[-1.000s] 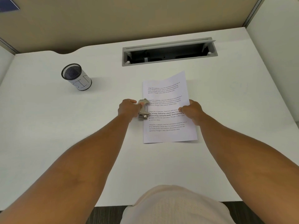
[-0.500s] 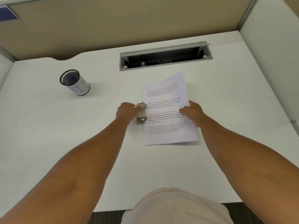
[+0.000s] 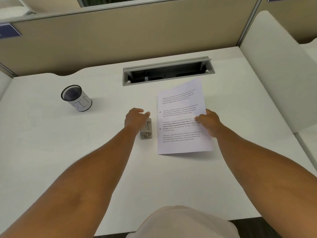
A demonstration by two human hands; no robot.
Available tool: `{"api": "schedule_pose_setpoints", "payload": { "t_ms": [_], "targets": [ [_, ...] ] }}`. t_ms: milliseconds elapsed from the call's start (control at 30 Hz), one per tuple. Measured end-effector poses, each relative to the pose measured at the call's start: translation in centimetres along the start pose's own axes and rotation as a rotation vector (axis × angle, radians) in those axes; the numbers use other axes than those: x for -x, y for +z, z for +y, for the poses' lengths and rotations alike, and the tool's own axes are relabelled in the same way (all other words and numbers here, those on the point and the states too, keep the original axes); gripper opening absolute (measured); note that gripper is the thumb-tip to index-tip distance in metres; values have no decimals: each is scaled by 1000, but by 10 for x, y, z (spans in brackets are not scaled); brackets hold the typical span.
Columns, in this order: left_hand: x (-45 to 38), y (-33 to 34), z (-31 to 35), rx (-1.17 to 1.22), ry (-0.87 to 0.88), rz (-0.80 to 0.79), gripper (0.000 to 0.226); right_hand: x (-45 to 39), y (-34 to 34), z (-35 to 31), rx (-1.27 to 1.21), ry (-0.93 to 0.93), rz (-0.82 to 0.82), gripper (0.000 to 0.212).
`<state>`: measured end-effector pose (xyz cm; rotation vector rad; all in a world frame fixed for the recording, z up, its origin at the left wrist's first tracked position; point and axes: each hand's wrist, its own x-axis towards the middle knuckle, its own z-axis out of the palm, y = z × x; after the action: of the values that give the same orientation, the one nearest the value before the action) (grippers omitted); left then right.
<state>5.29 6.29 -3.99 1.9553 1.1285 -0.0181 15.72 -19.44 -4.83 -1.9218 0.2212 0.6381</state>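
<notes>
Head view, items as we find them. Sheet of printed paper (image 3: 181, 117): right of centre in the frame, pinched at its right margin by the right grip (image 3: 208, 122), thumb on top and fingers curled beneath. The shadow under the near edge shows the sheet raised off the surface (image 3: 51, 143), its far corner tilted toward the cable recess (image 3: 168, 71). Two small dark holes sit in the left margin, so we judge the punching done and the sheet held by the opposite edge to keep that margin free. Hole punch (image 3: 146, 129): grey metal, standing on the surface just left of the sheet and apart from it, placed where the margin could reach it. Left grip (image 3: 135, 117): open, fingers loosely extended over the punch's far end, holding nothing. We cannot tell whether the palm touches the lever, since the wrist hides that part. Mesh cup (image 3: 76, 97): upper left of the frame, white label on its side, well apart from the work.
</notes>
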Motion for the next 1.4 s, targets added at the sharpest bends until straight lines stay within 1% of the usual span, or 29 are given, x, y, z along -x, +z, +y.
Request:
{"api": "schedule_pose_setpoints", "payload": {
  "t_ms": [300,400,467,567,633,833,1000,1233,1400],
  "targets": [
    [14,14,27,46,113,-119,40,5,-24,-12,-215,-27,29,21],
    [18,16,32,132,136,-232,29,5,-28,-14,-260,-38,26,23],
    [22,17,36,225,123,-305,27,5,-30,-15,-278,-57,26,24],
    [24,15,39,316,139,-376,17,7,-32,-18,-290,-95,30,30],
    [25,13,41,363,143,-403,12,9,-33,-20,-301,-116,32,30],
    [26,4,43,430,142,-433,15,11,-32,-23,-333,-139,11,30],
    [26,-1,45,463,133,-396,9,11,-31,-22,-341,-150,0,27],
    [22,-5,50,456,137,-351,2,14,-29,-19,-322,-171,-45,31],
    [18,-6,56,482,137,-322,3,16,-27,-17,-275,-161,-54,29]
  ]
}}
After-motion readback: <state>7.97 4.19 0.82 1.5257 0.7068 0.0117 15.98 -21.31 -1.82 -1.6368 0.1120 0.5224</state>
